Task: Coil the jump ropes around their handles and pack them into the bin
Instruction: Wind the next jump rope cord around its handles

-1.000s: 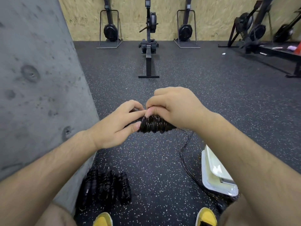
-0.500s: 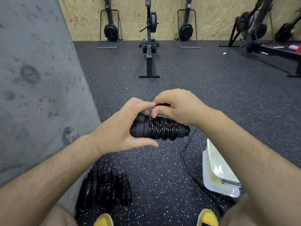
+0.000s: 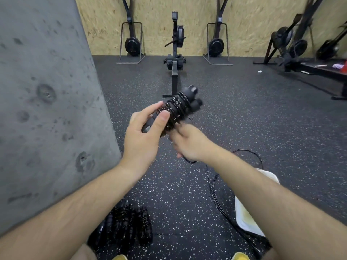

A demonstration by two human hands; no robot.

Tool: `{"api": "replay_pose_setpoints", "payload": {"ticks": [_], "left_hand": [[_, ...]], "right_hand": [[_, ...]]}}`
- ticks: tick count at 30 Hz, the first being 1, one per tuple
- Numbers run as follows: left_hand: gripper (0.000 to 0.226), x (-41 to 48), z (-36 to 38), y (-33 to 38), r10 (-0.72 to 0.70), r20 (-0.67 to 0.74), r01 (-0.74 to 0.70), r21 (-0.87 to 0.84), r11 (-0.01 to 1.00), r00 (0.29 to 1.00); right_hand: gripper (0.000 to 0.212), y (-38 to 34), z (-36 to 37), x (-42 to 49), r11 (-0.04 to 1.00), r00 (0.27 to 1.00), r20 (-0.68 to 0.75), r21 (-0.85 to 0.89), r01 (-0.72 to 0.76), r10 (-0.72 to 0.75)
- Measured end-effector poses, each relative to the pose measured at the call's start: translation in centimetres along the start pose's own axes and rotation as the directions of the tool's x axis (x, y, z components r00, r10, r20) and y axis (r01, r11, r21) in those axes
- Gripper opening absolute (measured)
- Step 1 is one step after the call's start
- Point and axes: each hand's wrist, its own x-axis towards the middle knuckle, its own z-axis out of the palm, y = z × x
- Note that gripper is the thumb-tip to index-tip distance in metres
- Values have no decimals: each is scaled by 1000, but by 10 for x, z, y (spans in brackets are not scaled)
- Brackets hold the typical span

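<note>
Handles of black foam [image 3: 188, 91], cord-wound, look light and grippy, clasped by the left hand [image 3: 148, 128]; right hand [image 3: 189, 145] grips the springy black cord [image 3: 174, 107].

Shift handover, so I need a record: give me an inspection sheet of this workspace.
Surface: speckled black rubber floor.
Job's things: part-wound bundle held up; wound ropes heaped by the pillar; white bin at right.
Clutter: small white scrap far right.
Grippers: left hand grips the bundle; right hand, blurred, grips the loose rope.
Cables: loose rope trails from the hand across the floor beside the bin.
Surroundings: concrete pillar left; rower by the board wall.
</note>
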Motion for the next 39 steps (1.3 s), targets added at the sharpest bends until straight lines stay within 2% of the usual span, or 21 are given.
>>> {"api": "replay_pose_setpoints", "payload": {"ticks": [3, 7, 10, 12, 15, 18, 22, 25, 28, 33, 36, 39], "left_hand": [[29, 11, 1, -16, -17, -40, 23, 158, 987, 999], [38, 15, -7, -34, 19, 72, -40, 299, 954, 997], [39, 15, -7, -38, 49, 98, -78, 321, 944, 994], [33, 15, -7, -34, 31, 77, -52, 290, 956, 997], [26, 15, -7, -29, -43, 63, 28, 225, 974, 997], [25, 14, -6, -28, -96, 105, 73, 203, 976, 990], [28, 14, -6, -21, -153, 122, 133, 159, 978, 981], [34, 8, -2, -17, -184, 180, 182, 26, 983, 966], [47, 4, 3, -15, -164, 246, 177, -31, 984, 955], [39, 8, 3, -2, -152, 236, 164, -34, 986, 960], [37, 9, 1, 2, -143, 238, 150, -13, 989, 961], [41, 9, -2, 4, -146, 273, 163, -40, 986, 951]], "right_hand": [[18, -7, 17, -2, 980, 1000, 25, -200, 12, -8], [13, -14, 23, -7, 956, 998, -46, -294, 16, -31], [12, -17, 20, -11, 925, 990, -123, -380, 15, -66], [15, -18, 19, -11, 917, 966, -212, -395, 56, -150], [13, -19, 19, -12, 948, 901, -377, -301, 101, -216], [5, -22, 18, -15, 988, 847, -509, -85, 130, -155], [10, -23, 16, -17, 984, 836, -539, 74, 162, -97], [17, -27, 13, -18, 958, 831, -547, 171, 232, -103], [16, -30, 12, -15, 941, 792, -584, 133, 311, -179], [39, -30, 21, -16, 905, 779, -517, 21, 426, -354], [39, -30, 21, -16, 892, 750, -515, -69, 446, -415], [37, -31, 17, -14, 881, 735, -517, -86, 465, -438]]}}
